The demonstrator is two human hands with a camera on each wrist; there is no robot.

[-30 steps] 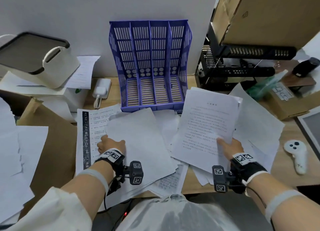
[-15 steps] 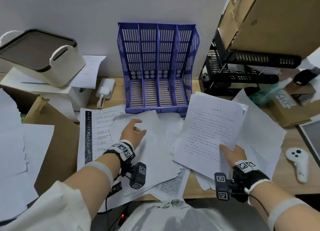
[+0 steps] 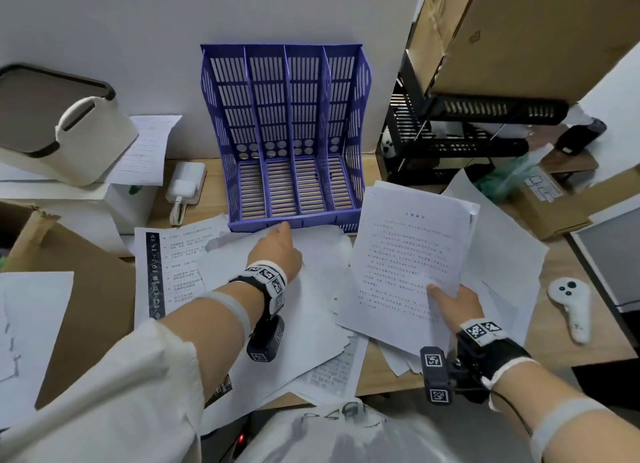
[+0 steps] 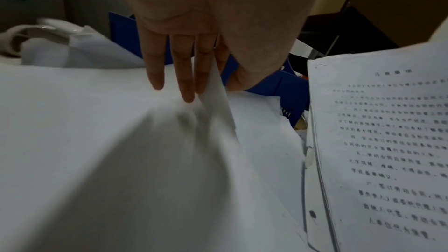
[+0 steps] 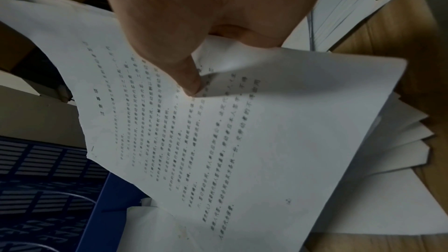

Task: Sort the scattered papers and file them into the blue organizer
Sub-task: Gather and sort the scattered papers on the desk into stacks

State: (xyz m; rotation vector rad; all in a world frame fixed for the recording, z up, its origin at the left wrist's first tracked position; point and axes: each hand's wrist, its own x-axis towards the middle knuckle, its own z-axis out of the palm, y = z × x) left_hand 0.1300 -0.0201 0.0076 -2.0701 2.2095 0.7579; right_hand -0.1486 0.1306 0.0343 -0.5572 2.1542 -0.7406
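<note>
The blue organizer [image 3: 285,81] stands empty against the wall, and its blue front also shows in the wrist views [image 4: 266,87] [image 5: 48,170]. Loose papers cover the desk in front of it. My left hand [image 3: 277,251] reaches to the far edge of a blank white sheet [image 3: 304,306] just short of the organizer's front lip. Its fingers [image 4: 186,83] are straight, and the sheet's edge [image 4: 218,93] rises between them and the thumb. My right hand [image 3: 450,303] holds a printed document [image 3: 408,254] by its near corner, lifted off the pile, with the thumb [image 5: 191,83] on top.
A white controller [image 3: 571,306] lies at the right on the desk. A black wire rack [image 3: 467,133] under a cardboard box [image 3: 519,29] stands right of the organizer. A white bin with a black lid [image 3: 62,126] and a charger [image 3: 185,185] sit at the left.
My left hand has moved from the blank sheet's left side up and right to its far edge by the organizer. The right hand still holds the printed document.
</note>
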